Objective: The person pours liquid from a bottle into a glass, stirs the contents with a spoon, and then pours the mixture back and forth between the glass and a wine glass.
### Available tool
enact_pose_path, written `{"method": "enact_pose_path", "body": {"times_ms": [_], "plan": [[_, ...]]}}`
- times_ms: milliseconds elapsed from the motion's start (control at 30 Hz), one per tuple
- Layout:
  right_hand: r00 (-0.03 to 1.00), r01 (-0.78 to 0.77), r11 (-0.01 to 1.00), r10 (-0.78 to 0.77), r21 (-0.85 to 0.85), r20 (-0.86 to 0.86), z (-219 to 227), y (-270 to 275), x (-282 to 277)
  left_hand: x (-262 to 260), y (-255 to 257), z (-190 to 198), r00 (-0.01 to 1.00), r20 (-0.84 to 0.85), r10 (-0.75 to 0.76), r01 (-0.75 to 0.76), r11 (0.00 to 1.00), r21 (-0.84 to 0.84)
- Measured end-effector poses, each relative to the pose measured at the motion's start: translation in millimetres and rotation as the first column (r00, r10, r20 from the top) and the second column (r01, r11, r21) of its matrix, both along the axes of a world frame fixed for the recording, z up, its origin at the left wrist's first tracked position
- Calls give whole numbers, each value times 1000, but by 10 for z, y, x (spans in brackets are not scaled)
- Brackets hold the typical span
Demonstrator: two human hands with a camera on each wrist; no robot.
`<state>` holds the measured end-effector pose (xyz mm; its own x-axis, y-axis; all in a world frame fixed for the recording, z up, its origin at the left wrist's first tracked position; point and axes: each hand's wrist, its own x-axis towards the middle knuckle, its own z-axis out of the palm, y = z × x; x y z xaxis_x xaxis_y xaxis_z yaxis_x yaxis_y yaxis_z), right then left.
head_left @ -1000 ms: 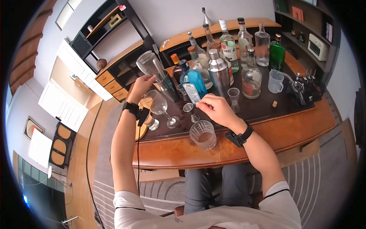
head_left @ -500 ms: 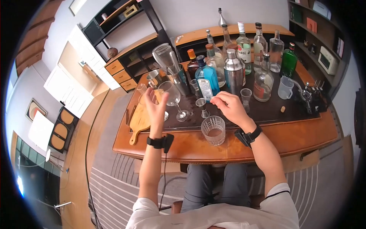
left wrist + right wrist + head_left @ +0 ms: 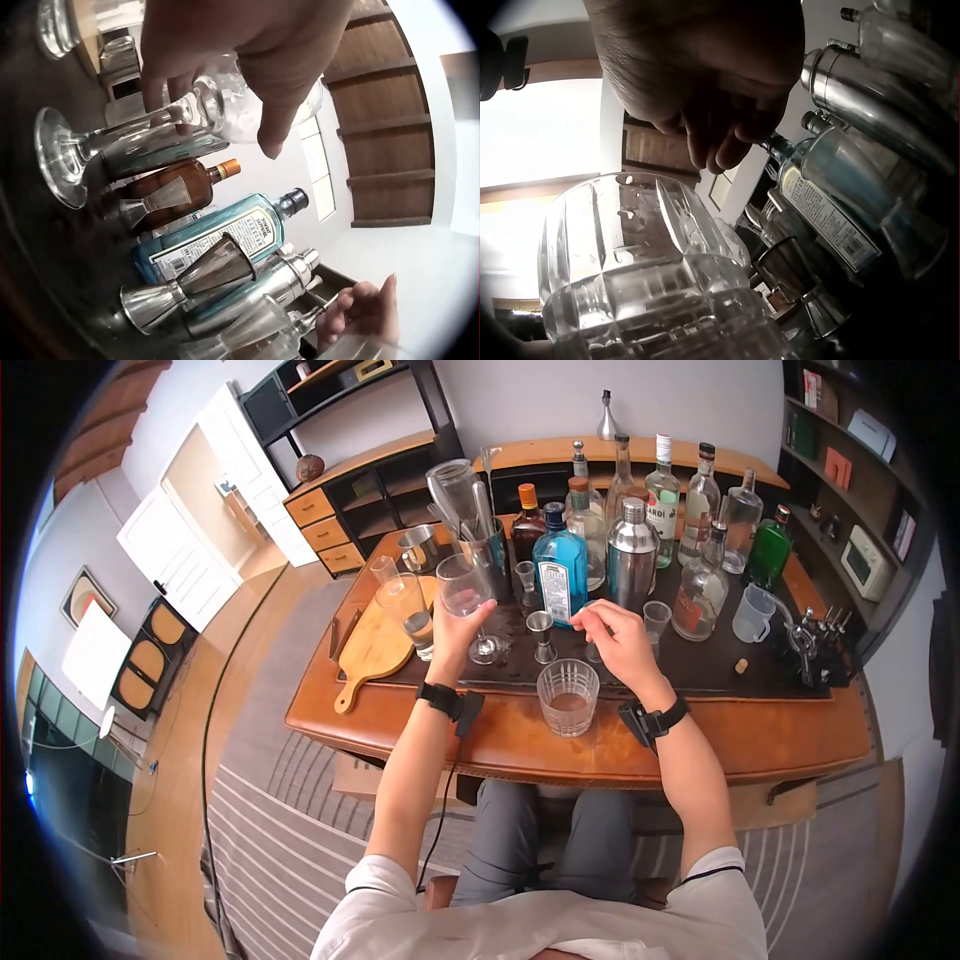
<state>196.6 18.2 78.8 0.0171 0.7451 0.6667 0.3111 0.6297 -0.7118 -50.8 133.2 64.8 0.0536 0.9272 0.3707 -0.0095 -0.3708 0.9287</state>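
The left hand [image 3: 460,640] has its fingers and thumb round the lower bowl of a stemmed glass [image 3: 463,582]. In the left wrist view the hand [image 3: 247,52] grips just above the stem, with the glass's foot [image 3: 64,157] low on the dark surface. Loosely curled, with nothing visible in it, the right hand [image 3: 622,645] hovers behind and above a cut-glass tumbler [image 3: 568,710] holding a little liquid. The right wrist view shows that hand [image 3: 705,75] over the tumbler [image 3: 645,277]. Between the hands stand a metal jigger [image 3: 541,635] and a blue bottle [image 3: 560,575].
A shaker [image 3: 633,555] and several bottles stand behind the right hand. To the right are a plastic jug [image 3: 752,615] and a cork [image 3: 741,666]. At left, a tall glass [image 3: 405,605] stands by a wooden board [image 3: 375,650]. A cable hangs from the left wrist.
The left hand has come down from the back left, opened, and closed round the stemmed glass. The right hand stays near the tumbler. The head view has shifted, showing more of the board.
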Motion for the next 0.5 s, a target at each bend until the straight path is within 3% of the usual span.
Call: {"method": "enact_pose_path", "body": {"times_ms": [200, 300, 500], "plan": [[1000, -5, 1000, 5, -13, -21, 22, -8, 12, -125, -190, 83, 994, 109, 23, -25, 1000, 19], [1000, -11, 1000, 10, -25, -20, 2, 2, 1, -236, -402, 117, 964, 257, -68, 69, 998, 3], [1000, 0, 1000, 0, -30, -6, 19, 0, 0, -330, -1063, 10, 957, 275, -90, 84, 996, 35]]}}
